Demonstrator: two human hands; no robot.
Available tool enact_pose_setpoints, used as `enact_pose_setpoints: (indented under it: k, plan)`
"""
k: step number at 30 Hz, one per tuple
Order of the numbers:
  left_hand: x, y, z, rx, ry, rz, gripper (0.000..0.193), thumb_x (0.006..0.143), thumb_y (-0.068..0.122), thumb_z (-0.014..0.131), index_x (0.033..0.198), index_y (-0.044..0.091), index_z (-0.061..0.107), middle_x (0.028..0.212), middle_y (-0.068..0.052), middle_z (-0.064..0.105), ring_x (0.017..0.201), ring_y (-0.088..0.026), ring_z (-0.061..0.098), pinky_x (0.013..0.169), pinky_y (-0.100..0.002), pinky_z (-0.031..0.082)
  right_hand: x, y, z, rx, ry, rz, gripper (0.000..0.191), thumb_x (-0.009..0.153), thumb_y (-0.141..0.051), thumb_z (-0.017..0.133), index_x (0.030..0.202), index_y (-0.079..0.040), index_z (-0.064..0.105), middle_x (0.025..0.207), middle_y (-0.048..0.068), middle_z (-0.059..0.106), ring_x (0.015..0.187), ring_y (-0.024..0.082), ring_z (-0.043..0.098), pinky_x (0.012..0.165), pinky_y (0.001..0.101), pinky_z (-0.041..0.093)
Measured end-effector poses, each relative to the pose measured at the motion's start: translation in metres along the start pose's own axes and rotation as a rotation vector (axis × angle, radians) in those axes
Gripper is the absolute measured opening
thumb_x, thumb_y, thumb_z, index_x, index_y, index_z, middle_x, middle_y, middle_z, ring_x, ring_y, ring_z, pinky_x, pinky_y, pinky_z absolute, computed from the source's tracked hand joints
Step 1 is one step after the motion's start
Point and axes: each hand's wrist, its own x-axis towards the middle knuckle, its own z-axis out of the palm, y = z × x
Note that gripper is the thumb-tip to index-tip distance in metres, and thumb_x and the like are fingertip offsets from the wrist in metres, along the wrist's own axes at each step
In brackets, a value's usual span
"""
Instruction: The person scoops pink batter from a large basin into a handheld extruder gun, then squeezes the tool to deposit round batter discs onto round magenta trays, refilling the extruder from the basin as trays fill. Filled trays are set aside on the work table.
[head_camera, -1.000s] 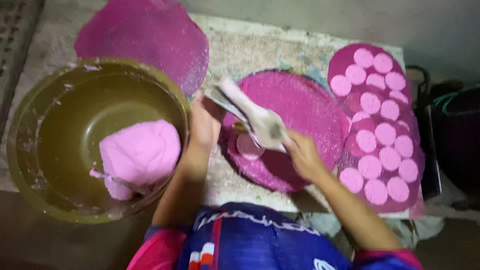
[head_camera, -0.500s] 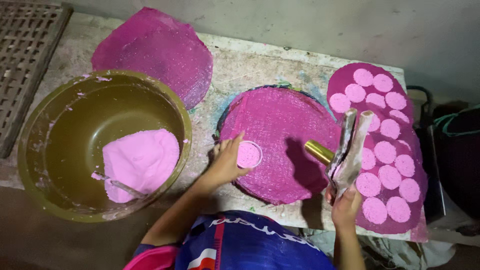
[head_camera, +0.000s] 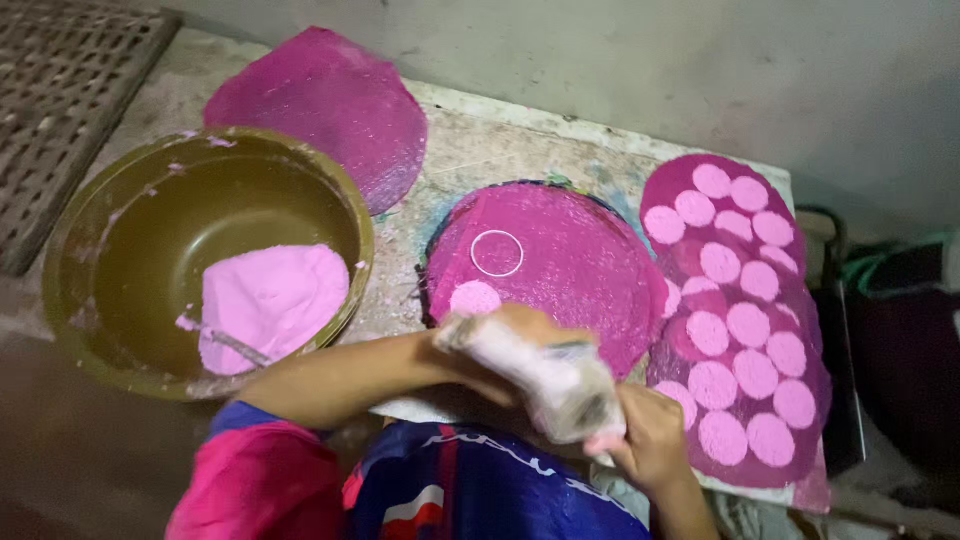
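At the left edge of the rough grey stone slab (head_camera: 470, 150) sits one large olive-green round bowl (head_camera: 120, 250), smeared inside, holding one mound of pale pink paste (head_camera: 268, 300) on its right side, with the handle of one utensil (head_camera: 232, 343) lying at the paste's lower left edge. Beyond the bowl, at the slab's far edge, lies one bare magenta round mat (head_camera: 325, 100). At the middle of the slab lies a second magenta round mat (head_camera: 560, 260) carrying one pale pink paste disc (head_camera: 475, 298) near its left edge and, just beyond that disc, one thin white ring (head_camera: 497, 253). At the near edge, over this mat's rim, the left hand (head_camera: 500, 345) is closed around the upper end of one paste-smeared soft squeeze bag (head_camera: 545, 375), its fingers wrapped tight; the right hand (head_camera: 650, 435) grips the bag's lower end, fingers curled shut around it. The bag slants from upper left to lower right between them, above the person's blue, red and white shirt (head_camera: 450, 490). Along the slab's right edge lie overlapping magenta mats (head_camera: 690, 180), their number unclear, bearing about nineteen round pale pink discs (head_camera: 750, 325) in rows, close together but mostly apart.
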Motion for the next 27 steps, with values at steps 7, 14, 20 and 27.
enact_pose_setpoints:
  k: [7, 14, 20, 27]
  plan:
    - [-0.043, 0.060, -0.023, -0.112, -0.169, -0.059, 0.035, 0.082, 0.036, 0.066, 0.107, 0.012, 0.066, 0.093, -0.017, 0.074, 0.087, -0.038, 0.073, 0.073, -0.050, 0.055, 0.108, -0.075, -0.046, -0.031, -0.287, -0.745, 0.059, 0.089, -0.062, 0.067, 0.084, -0.004, 0.061, 0.070, 0.007, 0.054, 0.061, 0.026, 0.059, 0.053, 0.0399, 0.043]
    - [-0.151, 0.135, -0.092, -0.013, -0.068, -0.308, 0.030, 0.082, 0.036, 0.061, 0.106, 0.019, 0.066, 0.092, -0.014, 0.075, 0.085, -0.038, 0.072, 0.072, -0.051, 0.053, 0.156, -0.117, 0.015, 0.626, -1.053, -0.441, 0.061, 0.111, -0.056, 0.042, 0.082, -0.003, 0.051, 0.071, 0.010, 0.049, 0.067, 0.032, 0.058, 0.063, 0.0436, 0.045]
    - [-0.269, 0.129, -0.100, 0.057, -0.096, -0.578, 0.029, 0.082, 0.036, 0.059, 0.106, 0.019, 0.064, 0.083, -0.018, 0.072, 0.080, -0.043, 0.068, 0.071, -0.056, 0.050, 0.164, -0.166, 0.094, 0.751, -1.111, -0.409, 0.062, 0.114, -0.056, 0.038, 0.082, -0.003, 0.049, 0.073, 0.011, 0.048, 0.067, 0.032, 0.059, 0.064, 0.0450, 0.042]
    - [-0.486, -0.009, -0.160, -0.428, 0.586, -0.967, 0.017, 0.091, 0.019, 0.074, 0.100, 0.005, 0.079, 0.081, -0.021, 0.072, 0.068, -0.035, 0.067, 0.062, -0.049, 0.052, 0.213, -0.198, 0.121, 0.040, -0.448, -0.647, 0.039, 0.090, -0.046, 0.071, 0.081, -0.009, 0.059, 0.070, 0.005, 0.056, 0.062, 0.025, 0.059, 0.057, 0.0387, 0.049]
